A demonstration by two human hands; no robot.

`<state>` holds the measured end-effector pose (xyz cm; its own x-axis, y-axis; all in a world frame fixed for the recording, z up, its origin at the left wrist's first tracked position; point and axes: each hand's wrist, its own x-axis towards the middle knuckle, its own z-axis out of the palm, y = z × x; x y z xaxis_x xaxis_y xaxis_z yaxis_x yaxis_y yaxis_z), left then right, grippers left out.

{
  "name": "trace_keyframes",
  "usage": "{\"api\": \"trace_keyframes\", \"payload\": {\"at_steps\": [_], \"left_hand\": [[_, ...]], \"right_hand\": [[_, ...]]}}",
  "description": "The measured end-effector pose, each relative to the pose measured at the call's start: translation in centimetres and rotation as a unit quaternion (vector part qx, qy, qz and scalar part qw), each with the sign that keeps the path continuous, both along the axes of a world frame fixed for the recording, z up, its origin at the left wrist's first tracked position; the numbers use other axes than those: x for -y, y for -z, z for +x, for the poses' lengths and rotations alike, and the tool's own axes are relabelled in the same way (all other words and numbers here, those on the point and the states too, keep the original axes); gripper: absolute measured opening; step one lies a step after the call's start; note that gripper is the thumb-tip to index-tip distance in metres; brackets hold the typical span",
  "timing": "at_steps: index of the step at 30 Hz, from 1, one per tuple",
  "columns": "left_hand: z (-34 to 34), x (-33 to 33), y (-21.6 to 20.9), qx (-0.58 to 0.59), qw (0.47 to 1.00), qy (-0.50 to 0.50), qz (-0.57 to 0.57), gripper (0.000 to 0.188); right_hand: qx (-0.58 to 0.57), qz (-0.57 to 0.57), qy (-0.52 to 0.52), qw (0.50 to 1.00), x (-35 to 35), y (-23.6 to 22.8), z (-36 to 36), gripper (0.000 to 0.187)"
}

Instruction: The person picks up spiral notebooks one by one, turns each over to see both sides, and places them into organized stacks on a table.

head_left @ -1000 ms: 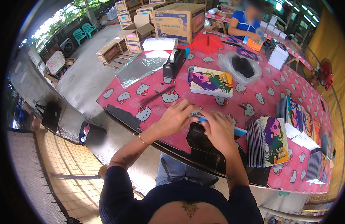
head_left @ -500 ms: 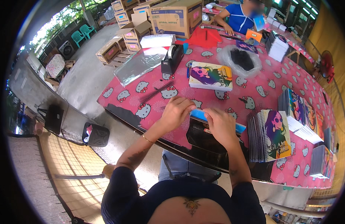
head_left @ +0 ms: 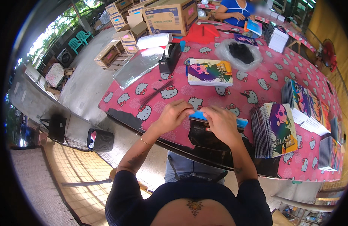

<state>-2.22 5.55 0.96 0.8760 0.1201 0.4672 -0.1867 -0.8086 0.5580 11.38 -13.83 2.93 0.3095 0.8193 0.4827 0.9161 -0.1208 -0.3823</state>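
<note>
The blue book (head_left: pixel 219 117) lies flat at the near edge of the table (head_left: pixel 151 113), right in front of you, on or just above a black bag (head_left: pixel 204 136) that hangs partly over the edge. Both your hands are on it. Left hand (head_left: pixel 173 116) is curled w/ fingertips pinched at the book's top-left corner; right hand (head_left: pixel 221 122) is closed over its middle, fingertips meeting the left ones. What exactly sits between the fingertips is too small to tell, maybe a thin strip or wrap edge.

Handling, as a judgement: thin, light, prob. flexes if lifted by one corner. Cover looks glossy, so likely slick; take it by the long edges or spine, not the corner alone. Not fragile, but corners could crease. The bag under it looks soft and slippery, so the book may slide toward the table edge.

Outward: stack of spiral notebooks (head_left: pixel 273 130) just to your right, standing on edge w/ one colourful cover facing up. More stacks (head_left: pixel 306 105) further right. Ahead, a notebook pile (head_left: pixel 209 72) lying flat, a black tape dispenser (head_left: pixel 170 58), clear plastic sheets (head_left: pixel 138 67), a clear bag of dark items (head_left: pixel 240 52). Cardboard boxes (head_left: pixel 168 17) at the far end; another person (head_left: pixel 234 9) works there.
</note>
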Motion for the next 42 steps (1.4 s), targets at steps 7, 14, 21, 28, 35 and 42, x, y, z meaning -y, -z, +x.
{"api": "trace_keyframes", "payload": {"at_steps": [7,14,21,28,35,42], "left_hand": [[0.4,0.0,-2.6,-0.033,0.999,0.016,-0.033,0.018],[-1.1,0.5,-2.2,-0.005,1.000,-0.023,-0.004,0.032],[-1.8,-0.8,-2.5,-0.024,0.997,0.014,-0.069,0.020],[-2.0,-0.9,-2.4,-0.021,0.998,0.019,-0.054,0.018],[-1.0,1.2,-2.2,0.073,0.980,-0.058,0.176,0.021],[0.7,1.1,-0.9,0.027,0.991,-0.020,0.126,0.023]], "right_hand": [[0.001,-0.002,-0.012,1.000,0.1,-0.2,0.2,0.014],[-0.012,0.039,-0.031,0.999,-1.3,-2.3,-1.0,0.020],[-0.141,-0.030,-0.100,0.985,-3.1,-1.5,0.2,0.020],[-0.064,-0.029,-0.091,0.993,-2.5,-2.0,-0.4,0.020],[-0.040,-0.056,0.015,0.998,0.4,-0.6,-0.4,0.015],[0.007,-0.013,0.011,1.000,0.0,-0.2,-0.2,0.008]]}}
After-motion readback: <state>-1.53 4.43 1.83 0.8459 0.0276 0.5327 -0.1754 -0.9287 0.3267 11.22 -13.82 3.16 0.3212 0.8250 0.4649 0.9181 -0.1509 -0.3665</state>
